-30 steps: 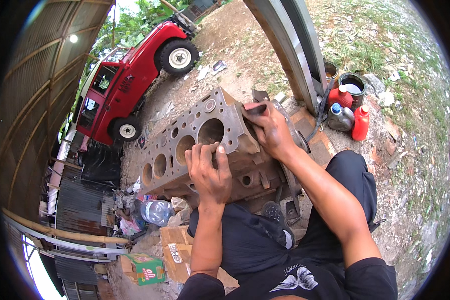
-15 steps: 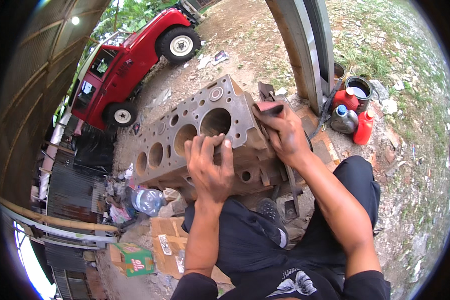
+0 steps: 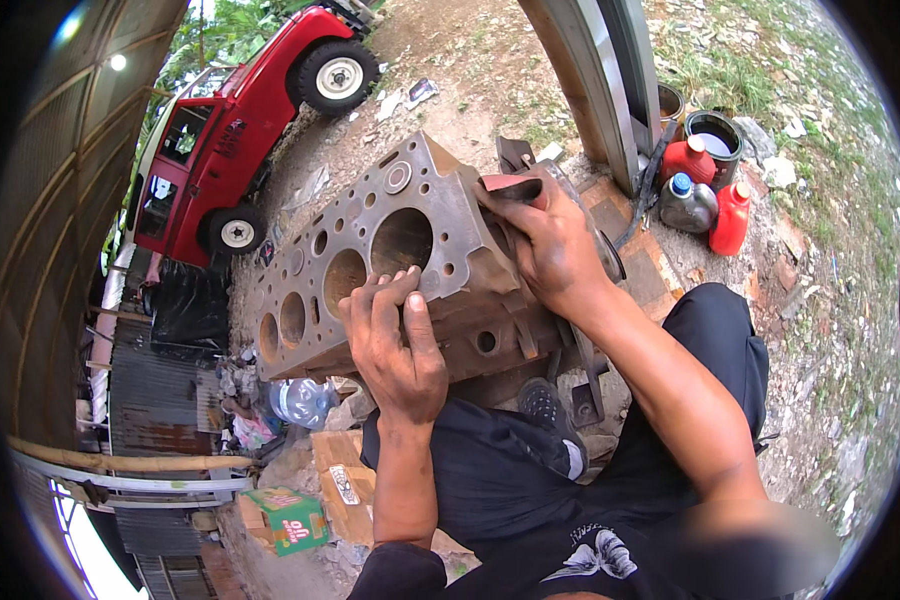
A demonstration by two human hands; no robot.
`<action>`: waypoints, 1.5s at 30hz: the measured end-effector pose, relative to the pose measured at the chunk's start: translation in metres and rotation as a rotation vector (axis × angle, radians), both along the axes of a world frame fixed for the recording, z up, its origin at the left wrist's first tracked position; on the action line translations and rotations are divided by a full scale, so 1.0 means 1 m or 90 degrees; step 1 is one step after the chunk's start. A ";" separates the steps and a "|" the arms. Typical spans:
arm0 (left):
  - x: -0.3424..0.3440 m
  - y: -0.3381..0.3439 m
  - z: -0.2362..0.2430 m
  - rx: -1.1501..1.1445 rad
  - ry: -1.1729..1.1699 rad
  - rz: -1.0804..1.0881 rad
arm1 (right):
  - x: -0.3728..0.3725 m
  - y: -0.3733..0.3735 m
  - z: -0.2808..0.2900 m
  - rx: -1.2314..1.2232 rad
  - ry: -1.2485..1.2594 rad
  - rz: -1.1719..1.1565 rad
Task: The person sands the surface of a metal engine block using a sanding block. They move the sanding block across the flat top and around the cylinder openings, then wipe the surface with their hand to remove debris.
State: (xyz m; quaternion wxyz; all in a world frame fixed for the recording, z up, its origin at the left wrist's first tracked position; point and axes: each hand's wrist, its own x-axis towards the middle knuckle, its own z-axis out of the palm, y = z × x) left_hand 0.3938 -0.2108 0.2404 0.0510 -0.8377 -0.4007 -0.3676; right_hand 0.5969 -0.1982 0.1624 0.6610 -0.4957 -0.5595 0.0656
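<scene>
A rusty engine block (image 3: 460, 215) lies tilted in front of me, its flat face with a row of round cylinder bores turned up. My left hand (image 3: 398, 345) rests against its near edge. The fingertips lie on the face beside the largest-looking bore, fingers a little bent and thumb apart, with nothing held. Pinched in my right hand (image 3: 560, 250) is a folded piece of reddish-brown sandpaper (image 3: 515, 188), at the right end of the block. My fingers partly cover the sheet, and whether it touches the metal there cannot be seen.
Right of the block stand a metal post (image 3: 600, 90), plastic bottles (image 3: 731, 218) and an open can (image 3: 715, 135). A clear water jug (image 3: 303, 402) and a green carton (image 3: 286, 520) lie left of my legs. A red off-road vehicle (image 3: 225, 140) is parked far left.
My view has shifted slightly, so the block sits further left. My right hand stays at the block's right end with the sandpaper; my left fingers remain on the near edge, thumb now further from them.
</scene>
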 end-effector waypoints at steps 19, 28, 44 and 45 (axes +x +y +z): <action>0.011 -0.001 0.001 0.016 0.020 0.048 | -0.001 -0.006 -0.006 0.049 0.001 0.056; 0.014 -0.002 -0.002 0.035 0.025 0.058 | 0.004 -0.016 -0.004 0.075 -0.037 0.057; 0.017 0.001 0.003 0.045 0.030 0.062 | 0.007 -0.039 -0.006 0.030 -0.077 0.118; 0.018 -0.002 0.002 0.038 0.030 0.066 | 0.004 -0.040 -0.005 0.020 -0.066 0.098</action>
